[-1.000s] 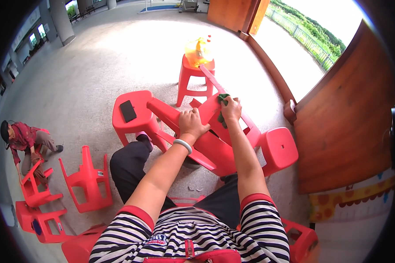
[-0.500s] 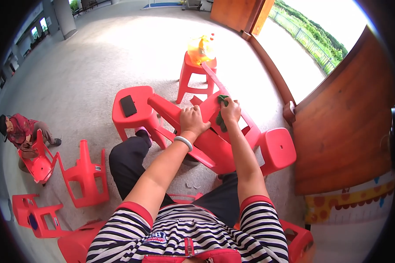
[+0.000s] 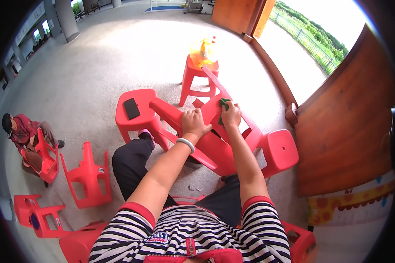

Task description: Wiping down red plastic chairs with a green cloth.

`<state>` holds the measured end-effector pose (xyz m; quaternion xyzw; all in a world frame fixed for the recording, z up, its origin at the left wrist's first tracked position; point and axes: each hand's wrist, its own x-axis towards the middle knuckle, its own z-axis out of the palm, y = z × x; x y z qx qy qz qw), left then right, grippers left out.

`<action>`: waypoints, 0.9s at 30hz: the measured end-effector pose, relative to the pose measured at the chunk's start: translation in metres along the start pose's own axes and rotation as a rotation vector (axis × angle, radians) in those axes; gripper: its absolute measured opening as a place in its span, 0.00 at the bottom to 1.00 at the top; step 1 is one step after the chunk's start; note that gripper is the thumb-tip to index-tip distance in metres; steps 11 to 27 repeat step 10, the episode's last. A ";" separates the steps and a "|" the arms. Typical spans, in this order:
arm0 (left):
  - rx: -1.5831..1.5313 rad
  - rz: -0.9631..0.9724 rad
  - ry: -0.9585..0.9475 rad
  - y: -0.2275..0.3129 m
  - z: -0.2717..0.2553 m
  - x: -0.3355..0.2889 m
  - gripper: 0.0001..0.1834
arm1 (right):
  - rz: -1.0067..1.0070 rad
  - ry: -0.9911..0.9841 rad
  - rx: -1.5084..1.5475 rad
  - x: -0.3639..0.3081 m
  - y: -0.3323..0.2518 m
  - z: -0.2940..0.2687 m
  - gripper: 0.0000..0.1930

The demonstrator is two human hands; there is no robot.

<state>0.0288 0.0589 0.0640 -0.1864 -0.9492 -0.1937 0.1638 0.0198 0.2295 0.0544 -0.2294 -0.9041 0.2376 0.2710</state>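
Note:
A red plastic stool (image 3: 222, 154) lies tipped over in front of me, its legs pointing away and up. My left hand (image 3: 195, 123) is closed round one of its legs. Pinched in my right hand (image 3: 231, 115) is a green cloth (image 3: 224, 105), pressed against the stool's side beside the far legs. Most of the cloth is hidden by the fingers.
A red stool with a black phone-like slab (image 3: 131, 108) stands at left; a farther stool (image 3: 198, 74) bears a yellow-orange bag (image 3: 203, 51). Another stool (image 3: 280, 150) is at right, near a wooden door (image 3: 338, 136). Several stools lie left, where a seated person (image 3: 24, 136) handles one.
My right hand still presses the cloth at nearly the same place, but less green hangs below it. The person at left has turned their stool. The whole view has shifted slightly.

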 end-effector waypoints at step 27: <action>0.017 -0.006 -0.058 -0.002 0.000 0.010 0.40 | -0.073 -0.043 0.066 -0.010 -0.003 -0.004 0.13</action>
